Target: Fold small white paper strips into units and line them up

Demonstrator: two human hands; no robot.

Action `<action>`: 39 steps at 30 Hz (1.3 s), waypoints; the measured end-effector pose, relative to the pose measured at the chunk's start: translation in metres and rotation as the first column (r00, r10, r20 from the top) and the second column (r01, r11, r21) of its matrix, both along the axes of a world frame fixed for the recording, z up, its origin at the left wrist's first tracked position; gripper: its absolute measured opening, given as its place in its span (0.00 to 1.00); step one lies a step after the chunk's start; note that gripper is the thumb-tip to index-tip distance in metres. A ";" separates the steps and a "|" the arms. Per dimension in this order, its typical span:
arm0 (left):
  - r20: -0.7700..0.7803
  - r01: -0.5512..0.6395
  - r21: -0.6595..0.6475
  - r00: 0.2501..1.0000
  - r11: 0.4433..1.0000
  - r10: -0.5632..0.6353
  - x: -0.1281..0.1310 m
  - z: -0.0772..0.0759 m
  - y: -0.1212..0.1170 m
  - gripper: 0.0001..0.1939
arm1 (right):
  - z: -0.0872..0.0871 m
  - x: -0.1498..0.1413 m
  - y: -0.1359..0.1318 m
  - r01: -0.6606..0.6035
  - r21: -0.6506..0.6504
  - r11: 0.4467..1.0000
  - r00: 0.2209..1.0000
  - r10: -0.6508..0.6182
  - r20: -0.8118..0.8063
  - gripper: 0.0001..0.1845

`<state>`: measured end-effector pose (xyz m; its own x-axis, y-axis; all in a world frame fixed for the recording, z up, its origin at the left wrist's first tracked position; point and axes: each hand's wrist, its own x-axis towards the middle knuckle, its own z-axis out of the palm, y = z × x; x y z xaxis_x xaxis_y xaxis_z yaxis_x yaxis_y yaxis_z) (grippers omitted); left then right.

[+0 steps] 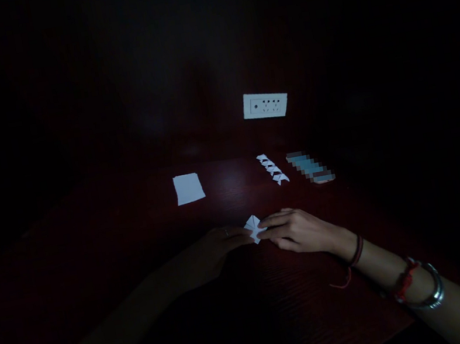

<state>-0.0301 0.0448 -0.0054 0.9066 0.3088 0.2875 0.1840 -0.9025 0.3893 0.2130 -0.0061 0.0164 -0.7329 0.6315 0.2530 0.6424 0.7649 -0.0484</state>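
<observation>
A small white folded paper lies on the dark red table, its top corner pointing away from me and crease lines crossing it. My left hand, in shadow and wearing a ring, holds its left side with the fingertips. From the right, my right hand grips the opposite side, fingers stretched over the paper's edge. Both thumbs are hard to make out. Farther back is a stack of white square paper sheets. To its right, several folded white paper pieces form a slanting row.
A phone with a pixelated screen lies right of the folded row. On the wall behind is a white power socket. The table has its front edge at lower right. Bracelets circle my right forearm. Most surroundings are very dark.
</observation>
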 end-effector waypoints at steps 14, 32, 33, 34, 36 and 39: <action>-0.070 0.076 0.150 0.995 0.986 -0.066 0.001 0.004 -0.001 0.31 | 0.005 -0.002 -0.001 0.008 -0.038 0.999 1.000 -0.009 -0.010 0.18; -0.129 0.043 0.250 0.992 0.967 -0.011 0.002 0.005 -0.008 0.32 | 0.002 0.000 0.000 0.020 -0.043 0.999 1.000 -0.021 -0.015 0.18; -0.121 0.041 0.253 0.993 0.967 -0.010 0.002 0.004 -0.008 0.31 | 0.002 0.000 0.000 0.022 -0.044 0.999 1.000 -0.023 -0.017 0.18; -0.110 0.039 0.255 0.994 0.966 -0.011 0.002 0.004 -0.008 0.31 | 0.002 0.000 0.000 0.022 -0.044 0.999 1.000 -0.023 -0.019 0.18; -0.097 0.031 0.260 0.995 0.965 -0.006 0.003 0.004 -0.008 0.29 | 0.001 0.000 0.000 0.017 -0.046 0.999 0.999 -0.019 -0.026 0.18; -0.120 0.028 0.259 0.993 0.966 0.003 0.004 0.005 -0.009 0.28 | 0.001 0.000 0.001 0.008 -0.051 0.999 1.000 -0.010 -0.028 0.18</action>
<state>-0.0260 0.0356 -0.0002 0.9423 0.2265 0.2465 0.2029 -0.9721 0.1177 0.2132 -0.0054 0.0178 -0.7202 0.6504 0.2413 0.6469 0.7553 -0.1051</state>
